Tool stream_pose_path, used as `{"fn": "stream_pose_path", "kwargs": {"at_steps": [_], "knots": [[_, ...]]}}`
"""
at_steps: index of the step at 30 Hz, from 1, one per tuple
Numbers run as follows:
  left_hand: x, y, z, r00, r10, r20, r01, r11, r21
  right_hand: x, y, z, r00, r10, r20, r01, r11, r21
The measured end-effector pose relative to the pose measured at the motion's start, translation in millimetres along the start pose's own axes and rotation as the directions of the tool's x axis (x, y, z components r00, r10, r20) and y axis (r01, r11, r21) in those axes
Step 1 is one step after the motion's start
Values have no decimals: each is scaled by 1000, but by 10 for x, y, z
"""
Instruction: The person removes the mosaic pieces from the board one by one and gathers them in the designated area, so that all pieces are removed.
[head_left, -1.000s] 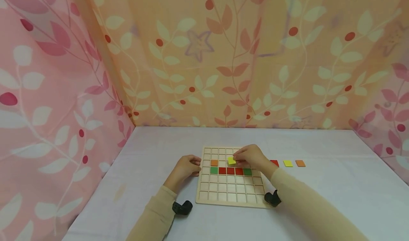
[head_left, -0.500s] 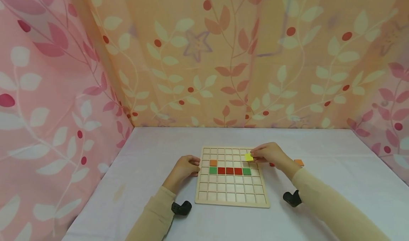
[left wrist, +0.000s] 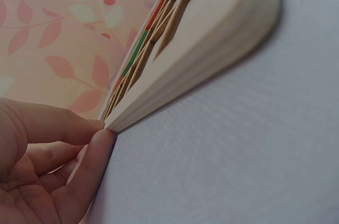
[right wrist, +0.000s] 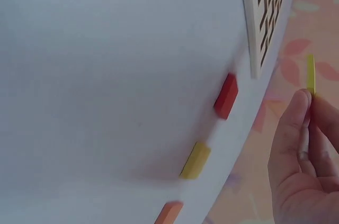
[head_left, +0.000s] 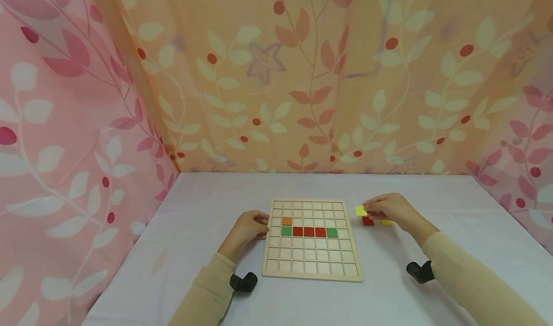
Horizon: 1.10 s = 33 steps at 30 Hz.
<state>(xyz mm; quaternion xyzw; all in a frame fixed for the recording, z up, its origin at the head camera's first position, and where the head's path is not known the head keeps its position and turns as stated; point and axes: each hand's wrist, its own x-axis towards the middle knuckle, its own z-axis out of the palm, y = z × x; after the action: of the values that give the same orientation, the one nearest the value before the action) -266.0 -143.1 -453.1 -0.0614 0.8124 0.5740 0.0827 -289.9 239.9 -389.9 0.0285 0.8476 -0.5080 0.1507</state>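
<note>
My right hand point(head_left: 394, 208) pinches a yellow square tile point(head_left: 361, 211) between thumb and fingertips. It is raised off the table, just right of the wooden grid board point(head_left: 313, 256). In the right wrist view this yellow tile point(right wrist: 311, 73) shows edge-on. My left hand point(head_left: 247, 230) holds the board's left edge, thumb and a finger at its rim point(left wrist: 143, 115). On the board lie an orange tile point(head_left: 287, 221), two green tiles, one at the left point(head_left: 286, 231), and several red tiles point(head_left: 308, 232) in a row between the greens.
Right of the board lie a red tile point(right wrist: 226, 97), another yellow tile point(right wrist: 195, 160) and an orange tile point(right wrist: 169, 213); the hand hides the orange one in the head view. Patterned cloth point(head_left: 242, 100) stands behind the white table point(head_left: 207, 187). Black wrist devices point(head_left: 420, 271) are on both wrists.
My right hand has moved right with the yellow tile, from above the board to beside it over the loose tiles. The left hand stays at the board's edge.
</note>
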Motion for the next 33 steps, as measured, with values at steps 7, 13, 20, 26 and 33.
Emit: {"fn": "stream_pose_path", "kwargs": {"at_steps": [7, 13, 20, 26, 33], "knots": [[-11, -8, -9, 1000, 1, 2, -1, 1000, 1, -28, 124, -195, 998, 55, -8, -56, 996, -66], [-18, 4, -10, 1000, -3, 6, 3, 1000, -7, -67, 211, -340, 999, 42, -12, -43, 992, -117], [-13, 13, -15, 1000, -7, -1, 7, 1000, -8, -103, 295, -506, 1000, 18, -2, -18, 998, -55], [-33, 15, -12, 1000, -10, -12, 10, 1000, 5, -111, 390, -648, 1000, 19, 7, -19, 998, -54], [-57, 29, -4, 1000, -11, -2, 11, 1000, 1, -107, 532, -835, 1000, 13, -18, -15, 994, -104]]}}
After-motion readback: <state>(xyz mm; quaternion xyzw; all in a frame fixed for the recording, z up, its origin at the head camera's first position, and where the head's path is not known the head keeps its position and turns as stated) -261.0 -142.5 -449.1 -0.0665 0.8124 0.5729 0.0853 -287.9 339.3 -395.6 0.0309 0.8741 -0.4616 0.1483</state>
